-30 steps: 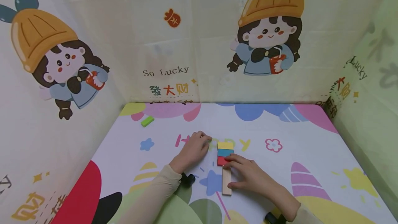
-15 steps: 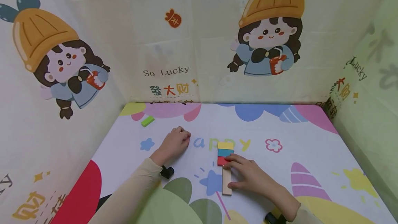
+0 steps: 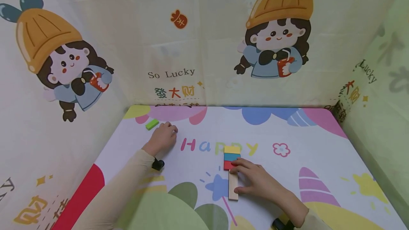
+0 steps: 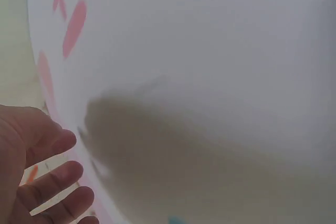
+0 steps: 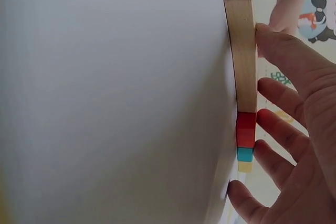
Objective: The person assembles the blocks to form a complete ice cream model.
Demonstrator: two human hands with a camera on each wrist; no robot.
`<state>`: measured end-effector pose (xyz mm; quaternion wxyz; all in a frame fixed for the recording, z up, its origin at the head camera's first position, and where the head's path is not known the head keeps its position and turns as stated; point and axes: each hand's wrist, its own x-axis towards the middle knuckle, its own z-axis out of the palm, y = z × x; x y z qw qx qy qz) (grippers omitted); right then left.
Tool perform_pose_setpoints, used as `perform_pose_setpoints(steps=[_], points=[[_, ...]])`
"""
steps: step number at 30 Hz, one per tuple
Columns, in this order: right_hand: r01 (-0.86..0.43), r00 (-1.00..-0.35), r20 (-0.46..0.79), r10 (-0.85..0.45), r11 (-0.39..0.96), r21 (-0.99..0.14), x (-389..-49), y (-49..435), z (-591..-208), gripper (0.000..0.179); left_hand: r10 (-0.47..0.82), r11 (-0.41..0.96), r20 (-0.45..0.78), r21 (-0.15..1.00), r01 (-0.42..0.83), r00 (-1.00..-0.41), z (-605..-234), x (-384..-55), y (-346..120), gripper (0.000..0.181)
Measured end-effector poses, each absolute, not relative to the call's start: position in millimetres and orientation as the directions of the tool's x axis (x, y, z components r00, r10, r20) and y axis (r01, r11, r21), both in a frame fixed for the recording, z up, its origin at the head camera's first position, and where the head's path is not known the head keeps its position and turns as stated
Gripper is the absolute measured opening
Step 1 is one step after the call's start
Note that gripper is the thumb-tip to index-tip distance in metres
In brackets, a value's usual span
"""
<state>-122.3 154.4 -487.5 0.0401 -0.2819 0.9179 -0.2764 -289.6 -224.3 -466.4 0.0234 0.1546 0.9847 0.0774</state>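
Observation:
Toward the back left of the table, my left hand (image 3: 162, 137) hovers just right of a green block (image 3: 152, 124). Its fingers are loosely bent and hold nothing in the left wrist view. My right hand (image 3: 255, 180) rests on a line of blocks, thumb and fingertips touching their tops. The line has a plain wooden block (image 5: 242, 51) nearest the person. Beyond it come a red block (image 5: 245, 129), a blue block (image 5: 245, 154) and a yellow block (image 3: 232, 149) at the far end, set crosswise in the head view.
The table (image 3: 287, 180) has a printed cover with flat shapes and letters. A fabric wall (image 3: 217, 45) with cartoon figures rises behind it and along both sides. A black wrist camera (image 3: 158, 164) is strapped under the left wrist.
My left hand has moved left and away from the person, from beside the line of blocks to near the green block. The right hand and the blocks have kept their places.

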Motion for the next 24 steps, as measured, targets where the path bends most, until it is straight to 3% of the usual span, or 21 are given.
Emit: perform_pose_setpoints(steps=[10, 16, 24], points=[[-0.497, -0.837, 0.080, -0.541, 0.690, -0.526, -121.9, 155.4, -487.1, 0.048, 0.154, 0.977, 0.007, 0.149, 0.153, -0.988, -458.0, -316.8, -273.3, 0.034], [-0.491, -0.840, 0.080, -0.537, 0.689, -0.532, -121.8, 156.9, -486.2, 0.048, 0.026, 0.976, 0.007, 0.215, 0.027, -1.000, -465.5, -320.4, -288.6, 0.044], [-0.490, -0.839, 0.076, -0.538, 0.689, -0.534, -122.5, 155.9, -487.2, 0.048, -0.042, 0.980, -0.007, 0.195, -0.043, -0.999, -467.5, -314.5, -306.0, 0.044]])
